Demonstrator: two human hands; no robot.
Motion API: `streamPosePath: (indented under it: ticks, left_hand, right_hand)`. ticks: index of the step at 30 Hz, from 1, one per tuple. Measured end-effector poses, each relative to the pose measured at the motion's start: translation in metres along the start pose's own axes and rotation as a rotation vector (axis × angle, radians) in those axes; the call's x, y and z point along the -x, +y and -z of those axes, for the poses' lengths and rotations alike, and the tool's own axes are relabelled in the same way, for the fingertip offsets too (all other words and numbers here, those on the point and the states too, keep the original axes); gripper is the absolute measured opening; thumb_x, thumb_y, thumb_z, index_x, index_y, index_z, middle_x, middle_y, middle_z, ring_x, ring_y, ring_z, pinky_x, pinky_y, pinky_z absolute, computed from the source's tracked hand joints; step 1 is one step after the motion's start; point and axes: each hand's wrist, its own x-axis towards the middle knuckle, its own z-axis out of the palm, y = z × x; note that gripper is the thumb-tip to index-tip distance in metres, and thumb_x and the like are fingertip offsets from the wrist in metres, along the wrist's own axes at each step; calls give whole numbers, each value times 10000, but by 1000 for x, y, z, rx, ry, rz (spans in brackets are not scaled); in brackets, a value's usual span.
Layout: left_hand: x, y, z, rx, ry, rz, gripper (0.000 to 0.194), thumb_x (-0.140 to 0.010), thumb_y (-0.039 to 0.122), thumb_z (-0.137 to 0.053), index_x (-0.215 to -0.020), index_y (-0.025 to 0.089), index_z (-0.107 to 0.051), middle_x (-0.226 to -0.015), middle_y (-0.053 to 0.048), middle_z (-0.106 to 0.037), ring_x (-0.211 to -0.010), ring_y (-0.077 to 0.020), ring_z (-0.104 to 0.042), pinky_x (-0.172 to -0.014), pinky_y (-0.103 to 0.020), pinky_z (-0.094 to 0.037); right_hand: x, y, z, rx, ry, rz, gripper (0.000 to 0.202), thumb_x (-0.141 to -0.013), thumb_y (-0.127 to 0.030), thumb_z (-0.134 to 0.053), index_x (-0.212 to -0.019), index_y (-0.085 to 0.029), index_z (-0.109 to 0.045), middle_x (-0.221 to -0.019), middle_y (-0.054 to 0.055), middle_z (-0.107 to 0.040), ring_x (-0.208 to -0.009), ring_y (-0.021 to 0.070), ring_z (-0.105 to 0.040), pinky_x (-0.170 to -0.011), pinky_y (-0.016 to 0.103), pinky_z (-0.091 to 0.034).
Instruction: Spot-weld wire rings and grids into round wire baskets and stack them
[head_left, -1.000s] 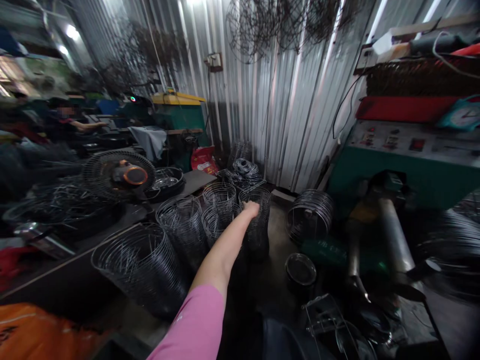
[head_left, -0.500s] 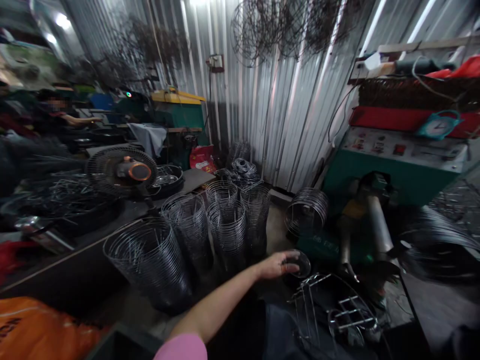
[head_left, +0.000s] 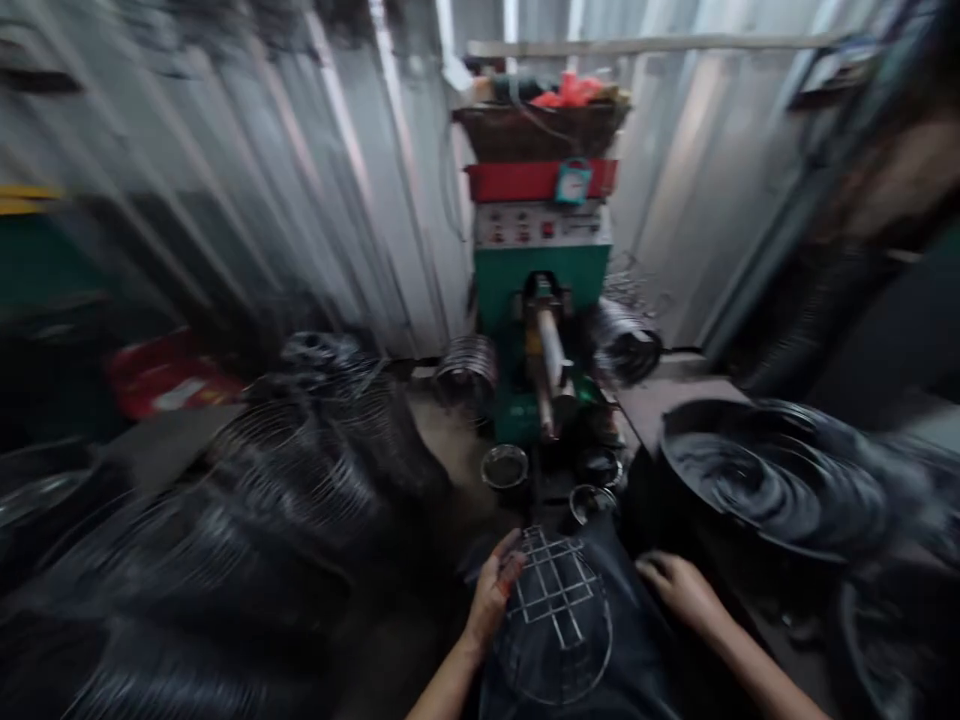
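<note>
A round wire frame with a crossed grid rests over the dark apron on my lap. My left hand is closed on the frame's left edge, thumb and fingers at the rim. To the right of the frame, apart from it, is my right hand, its fingers curled together over the dark apron's edge; whether it holds anything is too blurred to tell. Small round bowls, one at the left and one nearer the middle, sit just beyond the frame.
Ahead stands a green machine with a metal arm. Wire ring coils hang at its left. Stacked wire baskets fill the left side. At the right is a wide black tub with blurred metal rings.
The view has swung right, bringing the machine to the middle. My left hand has moved from a round bowl to the wire frame, and my right hand has come into view.
</note>
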Motion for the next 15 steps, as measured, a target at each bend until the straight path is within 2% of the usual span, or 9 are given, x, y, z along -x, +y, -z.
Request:
streamPosePath:
  ticks: [2,4,6,8,11,15]
  left_hand:
    - [4,-2,-7,-66,31,-19,693,-689,561,-581,-1258,184,-462,-1111,-91,-620,-1092,-271,-535,-979,-386,-382]
    - [8,-5,-11,-97,26,-45,691,-667,561,-593,-1233,177,-494,-1071,-84,-639,-1056,-278,-555,-963,-386,-398]
    - [9,-9,-14,-105,46,-55,647,-657,560,-600,-1183,188,-545,-1107,-79,-629,-1080,-282,-543,-962,-377,-406]
    - [8,-13,-14,-91,97,-35,588,-665,557,-594,-1132,200,-585,-1139,-75,-619,-1118,-283,-522,-966,-375,-410]
    - [4,-20,-11,-65,134,-6,565,-654,561,-604,-1094,207,-613,-1100,-75,-642,-1118,-291,-523,-970,-396,-408]
    - [-2,-27,-9,-72,172,-4,555,-654,550,-610,-1092,210,-615,-1091,-69,-646,-1102,-288,-533,-1022,-419,-344]
  right_hand:
    - [-16,6,36,115,187,-81,363,-782,-398,-451,-991,-180,-653,-1029,104,-668,-967,263,-604,-803,322,-455]
    - [-35,20,77,256,375,-239,403,-821,-372,-431,-1111,-144,-593,-1057,147,-642,-972,287,-595,-790,355,-456]
    - [-53,42,114,334,539,-415,435,-846,-354,-414,-1191,-116,-529,-1076,183,-616,-980,302,-587,-780,377,-459]
    - [-69,68,141,366,632,-585,496,-843,-389,-433,-1223,-74,-486,-1089,229,-585,-975,334,-582,-752,407,-468]
    - [-90,104,162,374,610,-723,533,-799,-390,-518,-1196,-35,-499,-1135,269,-538,-978,373,-573,-743,445,-468]
    - [-111,135,168,296,491,-772,242,-766,-208,-535,-913,-72,-671,-1009,233,-619,-941,356,-600,-735,428,-478]
